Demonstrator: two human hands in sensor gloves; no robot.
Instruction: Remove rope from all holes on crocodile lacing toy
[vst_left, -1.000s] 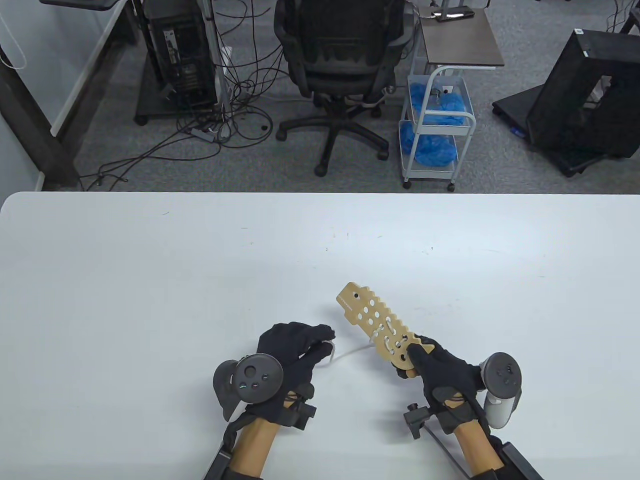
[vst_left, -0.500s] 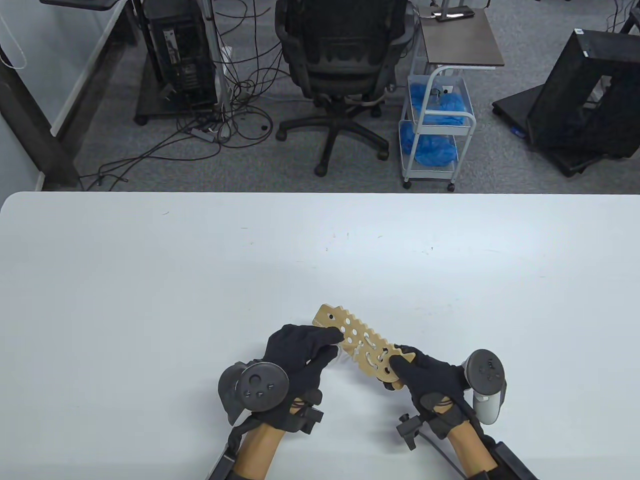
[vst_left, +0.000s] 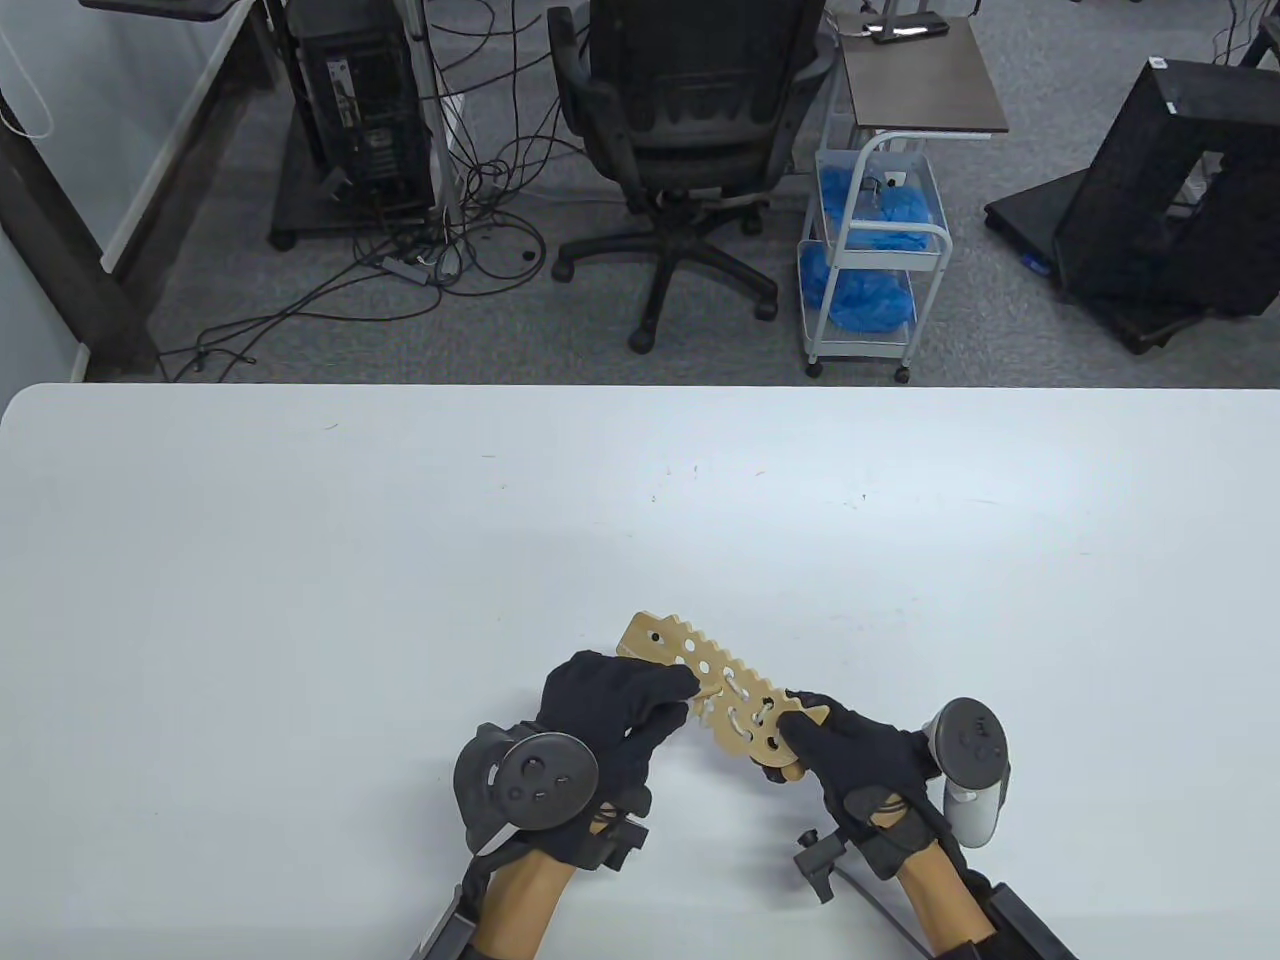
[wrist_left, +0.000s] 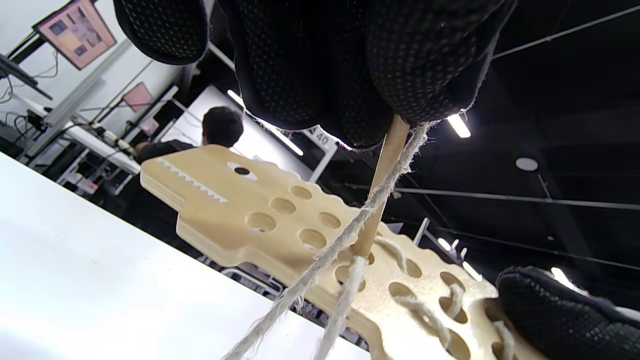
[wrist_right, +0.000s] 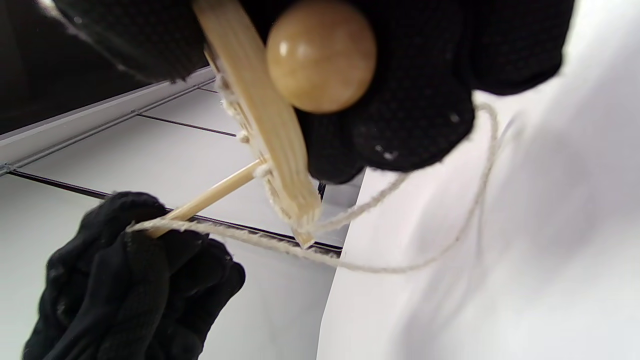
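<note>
Nearest the front edge of the worktop (vst_left: 300, 560), two gloved hands are seen, each with one tracker strapped to its back. The left hand (vst_left: 610, 715) is closed as a grip on one thin wooden lacing needle (wrist_left: 381, 185), pinched together with a strand of the rope (wrist_left: 330, 250) between its fingertips (wrist_left: 360, 75). The right hand (vst_left: 850, 755) is clamped as a grip on the tail end of the crocodile lacing toy (vst_left: 715, 690), with the thumb laid over the top face.

The single wooden toy is held above the worktop, near the middle of the front edge, its toothed head pointing away and to the left. In the left wrist view, the needle's tip is seen seated in a hole around the middle of the body. One round wooden bead (wrist_right: 321, 56) is seen at the right hand in the right wrist view; whether it ends the rope cannot be told.

The task is judged to be partly done. Five holes by the head are seen to be bare in the left wrist view, together with the eye. From the middle back to the tail, rope is seen crossing between several holes, so those remain to be unthreaded; their exact count cannot be told, since the right hand covers the tail. A slack loop of rope is seen hanging below the toy toward the worktop.

Beyond the far edge of the worktop, one office chair (vst_left: 690, 110) and one small cart (vst_left: 880, 260) are visible on the floor.
</note>
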